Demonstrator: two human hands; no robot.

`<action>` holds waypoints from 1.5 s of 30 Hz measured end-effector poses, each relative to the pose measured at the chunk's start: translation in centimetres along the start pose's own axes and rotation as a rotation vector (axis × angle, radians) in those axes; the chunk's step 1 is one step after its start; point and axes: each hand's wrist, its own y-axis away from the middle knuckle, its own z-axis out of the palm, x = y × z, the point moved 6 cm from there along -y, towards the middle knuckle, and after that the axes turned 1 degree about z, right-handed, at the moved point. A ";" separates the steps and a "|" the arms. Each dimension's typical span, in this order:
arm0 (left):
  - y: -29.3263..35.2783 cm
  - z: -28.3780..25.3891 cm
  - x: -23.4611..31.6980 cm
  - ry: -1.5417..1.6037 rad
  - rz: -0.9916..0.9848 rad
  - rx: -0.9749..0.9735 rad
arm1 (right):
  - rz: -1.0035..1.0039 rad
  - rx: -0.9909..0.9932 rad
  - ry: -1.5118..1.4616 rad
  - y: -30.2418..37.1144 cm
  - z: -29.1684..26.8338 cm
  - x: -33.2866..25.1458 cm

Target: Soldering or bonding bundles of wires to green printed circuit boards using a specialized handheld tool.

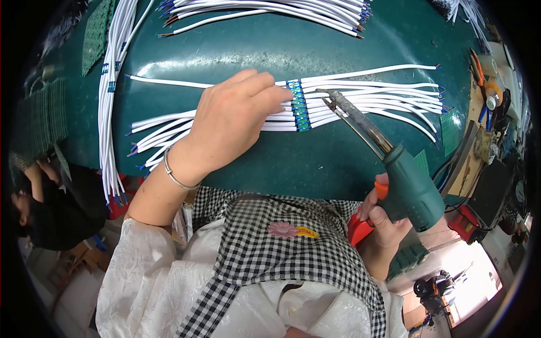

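A row of small green circuit boards (299,107) lies side by side on the green table, with white cables (360,104) running out to both sides. My left hand (231,115) is closed in a pinch at the left edge of this row, on a white cable (169,82) whose far end shows to the left. The fingertips partly hide the cable's end. Wrapped round the grip of a green soldering gun (414,180) with an orange trigger, my right hand (386,222) holds it slanted up and left. Its metal tip (321,90) is just right of the boards, above the cables.
More white cables (270,12) lie at the table's far edge. A bundle of cables with boards (110,73) hangs over the left side. Tools, including orange-handled pliers (478,67), lie at the right. Another person (51,191) is at the far left.
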 end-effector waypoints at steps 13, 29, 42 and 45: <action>0.3 0.3 0.1 -0.045 0.030 -0.016 | -0.038 -0.095 0.205 -0.2 0.7 0.7; 0.6 0.4 1.3 -0.210 0.109 0.076 | -0.001 -0.078 0.226 -0.2 1.1 1.0; 0.7 0.4 1.4 -0.233 0.121 0.104 | -0.118 -0.173 0.307 -0.3 1.7 0.6; 0.7 0.5 1.5 -0.247 0.126 0.111 | -0.102 -0.121 0.334 0.0 1.2 1.0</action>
